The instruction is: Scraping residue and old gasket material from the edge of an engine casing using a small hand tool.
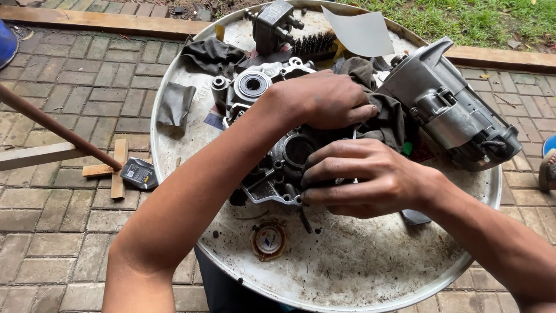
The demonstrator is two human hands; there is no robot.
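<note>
Grey metal engine casing [272, 133] on white drum-top counter [347, 261], left hand [324, 99] grip pressing dark rag [385, 116] onto it, right hand [365, 179] grip clenched on casing edge, starter motor [452, 107] just beside.

a greasy grey metal engine casing [272, 168] (round bearing openings facing up) lies flat on the drum top [359, 261].

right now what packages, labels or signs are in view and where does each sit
Small oil container: flat on the brick paving left of the drum, dark grey with a pale label.
Round cap sticker: on the drum top near its front edge, orange ring, white centre.
Label scrap: under the metal casing, blue and purple.
</note>
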